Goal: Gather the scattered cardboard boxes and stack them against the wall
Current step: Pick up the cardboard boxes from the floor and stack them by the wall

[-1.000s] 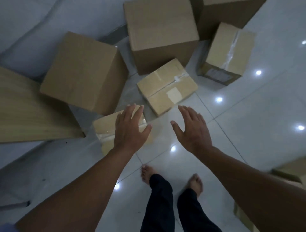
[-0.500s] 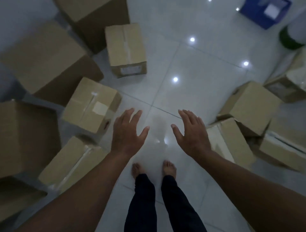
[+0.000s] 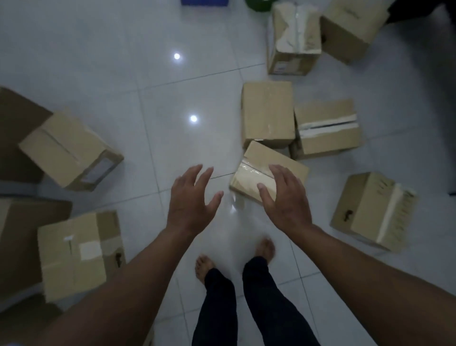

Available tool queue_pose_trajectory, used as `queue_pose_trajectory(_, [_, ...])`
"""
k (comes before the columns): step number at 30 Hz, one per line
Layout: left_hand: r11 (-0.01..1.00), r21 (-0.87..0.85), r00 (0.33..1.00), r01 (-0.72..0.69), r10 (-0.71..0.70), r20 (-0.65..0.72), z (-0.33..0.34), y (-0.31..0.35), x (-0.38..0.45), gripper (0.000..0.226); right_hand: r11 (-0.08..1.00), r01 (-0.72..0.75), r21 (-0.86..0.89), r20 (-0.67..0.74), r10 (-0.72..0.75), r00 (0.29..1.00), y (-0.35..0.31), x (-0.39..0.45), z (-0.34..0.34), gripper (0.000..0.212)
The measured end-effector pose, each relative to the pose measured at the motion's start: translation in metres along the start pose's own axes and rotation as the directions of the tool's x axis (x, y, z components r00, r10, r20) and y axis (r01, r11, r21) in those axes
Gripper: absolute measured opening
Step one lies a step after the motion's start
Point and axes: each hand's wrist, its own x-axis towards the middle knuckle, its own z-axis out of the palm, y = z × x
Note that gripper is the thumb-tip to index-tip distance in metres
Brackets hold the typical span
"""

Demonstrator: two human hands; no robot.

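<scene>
Several brown cardboard boxes lie scattered on the white tiled floor. A small taped box point(image 3: 261, 170) sits tilted just ahead of me. My right hand point(image 3: 283, 197) hovers over its near corner, fingers spread, holding nothing. My left hand point(image 3: 191, 200) is stretched out to the left of that box above bare tile, also spread and empty. Beyond it stand a plain box point(image 3: 267, 113) and a box with a torn tape strip point(image 3: 325, 128). Another box point(image 3: 375, 210) lies to the right.
On the left lie a tipped box point(image 3: 69, 150) and a taped box point(image 3: 79, 252), with larger boxes cut off at the left edge. Two more boxes point(image 3: 293, 37) stand at the top right. A blue object point(image 3: 204, 2) is at the top edge. My bare feet point(image 3: 264, 247) stand on the tiles.
The view has swung right: the boxes that were ahead now sit at the left, and the right-hand cluster has come to the centre. Both hands stay spread and empty; the right now hovers over the small box.
</scene>
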Motion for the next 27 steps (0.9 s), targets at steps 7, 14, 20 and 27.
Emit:
queue_pose_trajectory(7, [0.995,0.024,0.990,-0.097,0.094,0.108,0.009,0.091,0.034,0.068,0.975,-0.189,0.114,-0.086,0.199,0.976,0.052,-0.023,-0.059,0.057])
queue_pose_trajectory(14, [0.997,0.013,0.978,-0.078,0.074,0.195,0.057,0.121,0.064,0.070,0.903,-0.376,0.207,-0.046,0.393,0.918,0.113,-0.006,-0.055,0.068])
queue_pose_trajectory(20, [0.996,0.035,0.970,-0.080,0.070,0.231,0.118,0.104,0.113,0.072,0.824,-0.482,0.297,-0.010,0.507,0.862,0.167,0.033,-0.014,0.071])
queue_pose_trajectory(27, [0.998,0.063,0.972,0.013,-0.028,0.232,0.217,0.070,0.165,0.077,0.720,-0.609,0.333,0.102,0.614,0.783,0.238,0.067,0.070,0.089])
